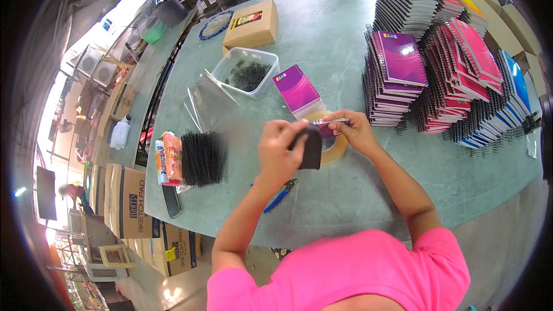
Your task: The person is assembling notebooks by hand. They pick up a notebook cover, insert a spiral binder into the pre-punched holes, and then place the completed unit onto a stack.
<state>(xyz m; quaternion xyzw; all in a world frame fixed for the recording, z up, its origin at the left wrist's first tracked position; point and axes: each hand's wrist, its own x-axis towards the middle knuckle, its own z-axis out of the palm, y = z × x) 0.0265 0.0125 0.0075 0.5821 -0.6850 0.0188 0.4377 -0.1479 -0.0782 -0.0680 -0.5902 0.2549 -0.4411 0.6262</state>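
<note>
- Black wire coils are held in the clear plastic tub (245, 71) on the table (322, 40)
- A small dark notebook (311, 146) is clamped by left hand (279, 150) fingers
- Its silver spiral (331, 121) is pinched by right hand (352, 132) fingers

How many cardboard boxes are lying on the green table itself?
1. A flat brown cardboard box lies at the table's far side, behind the clear plastic tub. More cartons stand off the table, on the floor at left; others may be hidden.

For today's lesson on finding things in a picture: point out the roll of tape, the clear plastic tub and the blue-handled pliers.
roll of tape (339, 148), head view, on its right rim.
clear plastic tub (230, 69), head view, left wall.
blue-handled pliers (277, 198), head view, on the handle.
</note>
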